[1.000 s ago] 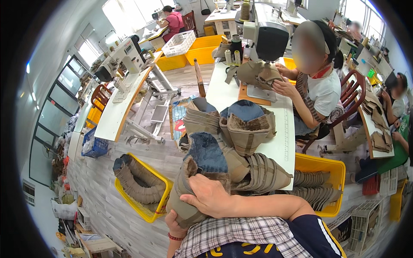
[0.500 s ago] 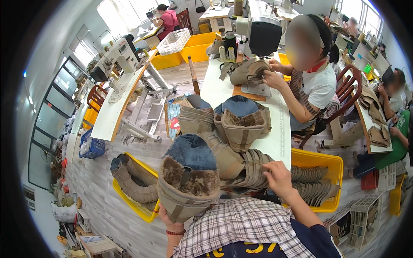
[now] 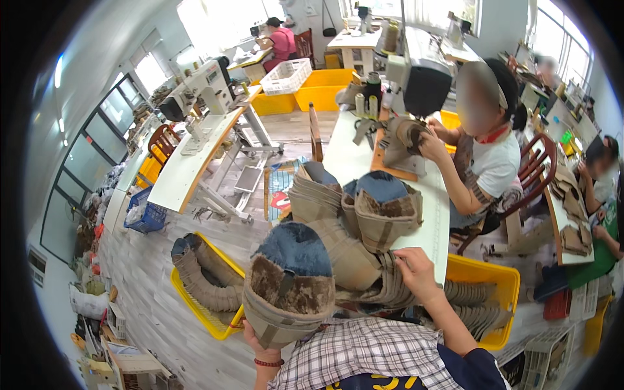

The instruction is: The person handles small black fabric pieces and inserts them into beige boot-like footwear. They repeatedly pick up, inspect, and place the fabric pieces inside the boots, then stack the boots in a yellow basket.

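Note:
My left hand point(image 3: 261, 341) is wrapped round the lower side of a stack of nested khaki pieces point(image 3: 276, 318), with blue and brown plush lining showing at its open top. The stack is tilted toward me at the near end of the white table. My right hand point(image 3: 418, 273) has its fingers pinched together at the edge of a row of khaki pieces point(image 3: 383, 286) lying on the table; what is between the fingertips is too small to tell. Beyond stand two more stacks, a plush-lined one point(image 3: 389, 214) and a khaki one point(image 3: 313, 195).
Across the white table point(image 3: 437, 214) a co-worker's hands point(image 3: 434, 140) hold a khaki piece at a sewing machine point(image 3: 426, 84). Yellow crates with khaki stacks stand on the floor, one left point(image 3: 221, 335) and one right point(image 3: 504, 276). A second sewing table point(image 3: 188, 162) stands at left.
My view has shifted, so the scene sits differently. My right hand has moved to the row's far edge, fingertips closer together. The co-worker has turned the piece at the machine. My left hand keeps its hold.

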Demonstrator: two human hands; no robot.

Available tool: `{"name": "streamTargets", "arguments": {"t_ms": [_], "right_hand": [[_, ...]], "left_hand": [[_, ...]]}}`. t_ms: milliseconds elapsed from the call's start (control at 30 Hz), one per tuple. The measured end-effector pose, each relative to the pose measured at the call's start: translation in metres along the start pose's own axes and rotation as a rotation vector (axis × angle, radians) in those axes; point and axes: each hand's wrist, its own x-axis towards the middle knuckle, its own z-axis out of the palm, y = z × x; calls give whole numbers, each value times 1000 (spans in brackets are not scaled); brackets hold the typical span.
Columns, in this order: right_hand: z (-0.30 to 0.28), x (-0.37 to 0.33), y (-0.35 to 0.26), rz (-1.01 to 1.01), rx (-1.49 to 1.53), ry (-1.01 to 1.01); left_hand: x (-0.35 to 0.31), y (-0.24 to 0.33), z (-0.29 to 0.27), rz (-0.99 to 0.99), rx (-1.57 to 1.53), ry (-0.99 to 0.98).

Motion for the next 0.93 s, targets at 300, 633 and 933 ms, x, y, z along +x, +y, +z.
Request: {"name": "streamTargets", "arguments": {"t_ms": [300, 633, 933], "right_hand": [[107, 165, -42, -135, -67, -348], [245, 268, 64, 266, -242, -774], [257, 277, 64, 370, -102, -1054]], "left_hand": [[-3, 20, -10, 88, 6, 35], [3, 42, -36, 96, -57, 88], [3, 48, -49, 341, 483, -21]]}}
